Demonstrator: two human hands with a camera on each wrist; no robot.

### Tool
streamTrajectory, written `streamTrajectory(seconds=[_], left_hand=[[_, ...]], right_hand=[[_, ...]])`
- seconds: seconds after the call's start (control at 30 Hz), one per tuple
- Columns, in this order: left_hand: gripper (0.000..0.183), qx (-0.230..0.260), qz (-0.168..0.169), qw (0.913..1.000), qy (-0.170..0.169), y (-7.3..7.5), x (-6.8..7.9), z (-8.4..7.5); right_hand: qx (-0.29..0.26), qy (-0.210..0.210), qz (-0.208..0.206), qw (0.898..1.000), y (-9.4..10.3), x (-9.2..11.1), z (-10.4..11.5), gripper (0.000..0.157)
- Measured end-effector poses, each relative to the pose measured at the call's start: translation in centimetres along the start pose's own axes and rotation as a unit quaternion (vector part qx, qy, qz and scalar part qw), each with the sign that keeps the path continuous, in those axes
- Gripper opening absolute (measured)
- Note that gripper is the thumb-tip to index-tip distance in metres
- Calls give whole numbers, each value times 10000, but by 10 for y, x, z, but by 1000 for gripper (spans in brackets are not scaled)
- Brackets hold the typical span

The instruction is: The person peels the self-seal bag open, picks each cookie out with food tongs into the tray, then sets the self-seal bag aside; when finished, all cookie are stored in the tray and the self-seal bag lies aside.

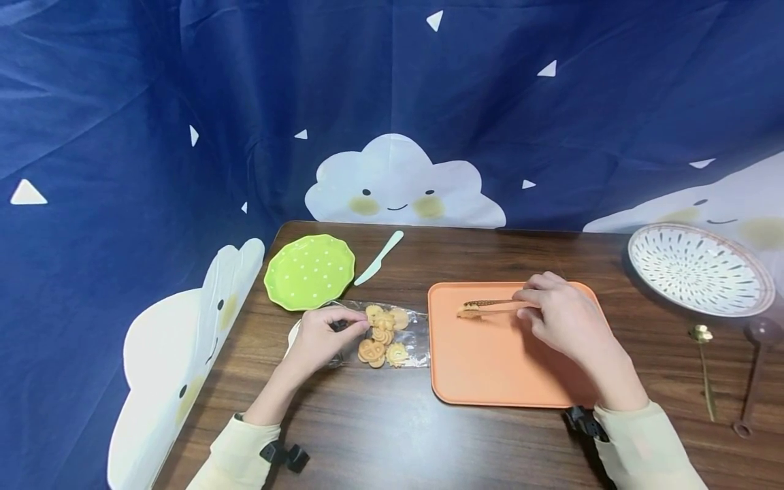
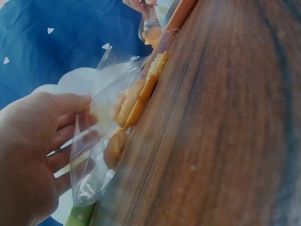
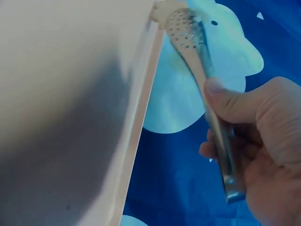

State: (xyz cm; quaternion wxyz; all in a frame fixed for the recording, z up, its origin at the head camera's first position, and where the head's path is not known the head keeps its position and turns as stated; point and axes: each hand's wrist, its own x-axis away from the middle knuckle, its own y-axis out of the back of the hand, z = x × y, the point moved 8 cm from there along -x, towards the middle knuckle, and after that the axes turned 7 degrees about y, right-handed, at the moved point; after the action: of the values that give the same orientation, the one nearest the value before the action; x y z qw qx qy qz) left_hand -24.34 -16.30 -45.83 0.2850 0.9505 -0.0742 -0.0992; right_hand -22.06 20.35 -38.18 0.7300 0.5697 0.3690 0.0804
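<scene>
My left hand [image 1: 318,340] pinches the edge of a clear plastic bag [image 1: 419,344] between thumb and fingers. Several golden cookies [image 1: 382,335] of different shapes lie inside it, seen edge-on as biscuits through the film [image 2: 87,186] in the left wrist view. Over on the right, my right hand [image 1: 566,318] grips metal tongs [image 3: 218,136] with perforated ends, thumb on one arm and fingers on the other. At the tips of the tongs is one pale cookie [image 3: 162,13], close over the upper left part of the orange tray [image 1: 502,381].
A green dotted plate [image 1: 310,272] and a pale knife [image 1: 381,257] lie behind the bag. At the right are a patterned white dish [image 1: 698,272], a gold spoon [image 1: 704,374] and a dark long-handled spoon [image 1: 756,381]. A blue curtain [image 1: 343,82] hangs behind the table.
</scene>
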Motion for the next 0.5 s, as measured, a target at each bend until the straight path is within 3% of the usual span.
streamTrajectory(seconds=[0.2, 0.5], left_hand=[[17, -19, -20, 10000, 54, 0, 0, 1], [15, -74, -49, 9999, 72, 0, 0, 1]], right_hand=[[10, 573, -263, 9980, 7, 0, 5, 20], [-125, 881, 35, 9960, 13, 0, 11, 30]])
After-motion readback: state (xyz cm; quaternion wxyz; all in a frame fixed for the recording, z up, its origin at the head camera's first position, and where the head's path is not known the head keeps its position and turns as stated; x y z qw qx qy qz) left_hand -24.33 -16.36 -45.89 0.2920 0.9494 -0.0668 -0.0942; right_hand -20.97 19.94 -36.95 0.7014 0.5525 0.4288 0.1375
